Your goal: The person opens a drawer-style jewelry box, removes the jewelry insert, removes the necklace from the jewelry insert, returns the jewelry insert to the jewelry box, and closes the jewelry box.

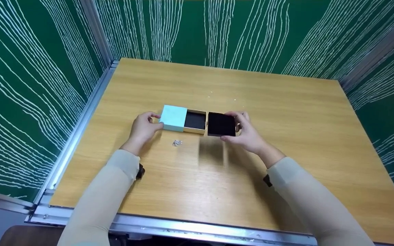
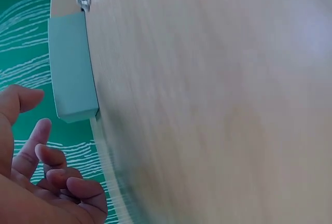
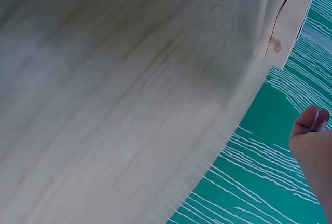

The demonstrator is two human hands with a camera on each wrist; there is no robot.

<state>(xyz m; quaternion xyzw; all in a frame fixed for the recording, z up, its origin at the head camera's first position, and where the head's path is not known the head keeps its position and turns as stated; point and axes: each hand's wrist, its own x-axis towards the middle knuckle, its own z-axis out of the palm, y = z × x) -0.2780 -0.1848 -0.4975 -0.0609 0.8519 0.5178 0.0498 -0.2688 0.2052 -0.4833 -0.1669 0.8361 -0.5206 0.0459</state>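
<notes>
A light blue box sleeve (image 1: pixel 173 118) lies on the table, with its drawer (image 1: pixel 195 130) slid partway out to the right, showing a dark bottom. My left hand (image 1: pixel 143 128) is at the sleeve's left end; the left wrist view shows its fingers (image 2: pixel 43 130) spread just apart from the sleeve (image 2: pixel 72 68). Beside the drawer, my right hand (image 1: pixel 245 131) holds a square black pad (image 1: pixel 221 124) by its right side, thumb at the near edge. The pad is raised, casting a shadow on the table. A small pile of silvery jewelry (image 1: pixel 177 142) lies in front of the sleeve.
The wooden table (image 1: pixel 286 102) has a metal frame rail (image 1: pixel 183 225) along its near edge. Green panels (image 1: pixel 190 30) with white lines stand around the back and sides. Tiny pale specks lie on the table behind the box.
</notes>
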